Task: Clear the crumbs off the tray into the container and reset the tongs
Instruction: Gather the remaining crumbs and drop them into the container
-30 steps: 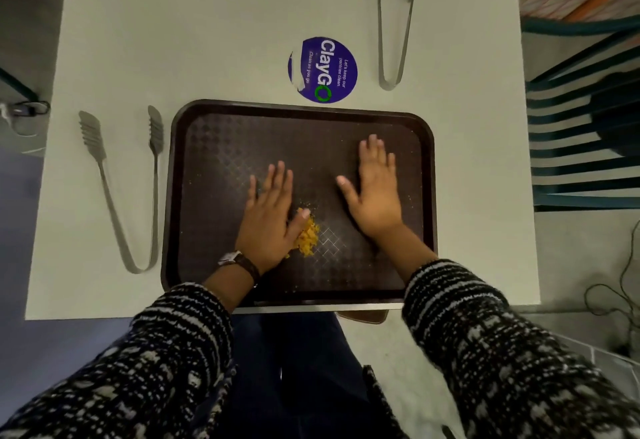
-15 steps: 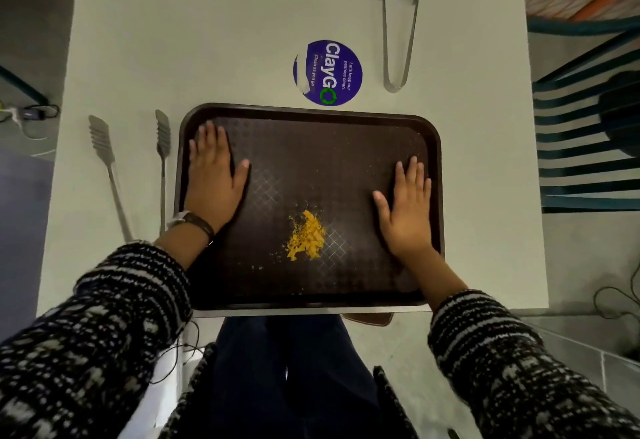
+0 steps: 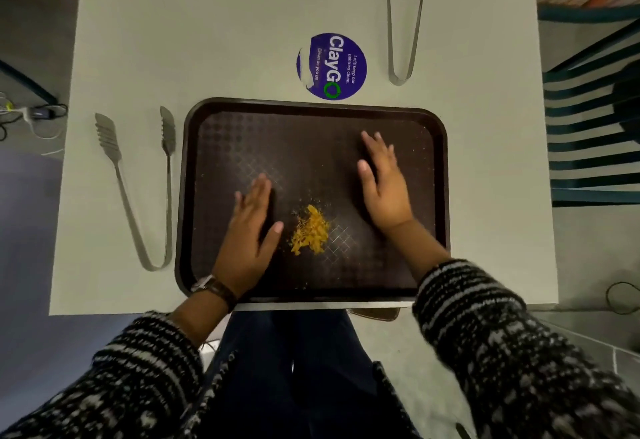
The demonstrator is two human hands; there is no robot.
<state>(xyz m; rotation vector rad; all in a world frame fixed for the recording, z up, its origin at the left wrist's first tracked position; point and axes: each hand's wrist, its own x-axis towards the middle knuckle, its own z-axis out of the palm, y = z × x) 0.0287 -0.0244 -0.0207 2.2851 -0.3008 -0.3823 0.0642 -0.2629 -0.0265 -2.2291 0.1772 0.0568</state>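
Tray [image 3: 311, 103] with crumbs [image 3: 310, 230], between two flat hands.
On tray: left hand [image 3: 247, 243], fingers straight, empty, thumb just left of crumbs; right hand [image 3: 384, 189], flat, empty, right of crumbs, apart. Left of tray: tongs [image 3: 168, 196]. Beyond tray: sticker [image 3: 332, 66], second tongs [image 3: 390, 33].

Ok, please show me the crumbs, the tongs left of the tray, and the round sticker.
crumbs [image 3: 310, 230], head view, middle of the yellow pile.
left tongs [image 3: 169, 203], head view, on its right-hand arm.
sticker [image 3: 332, 66], head view, centre of the purple disc.

"ClayGo" on round sticker [image 3: 331, 66]
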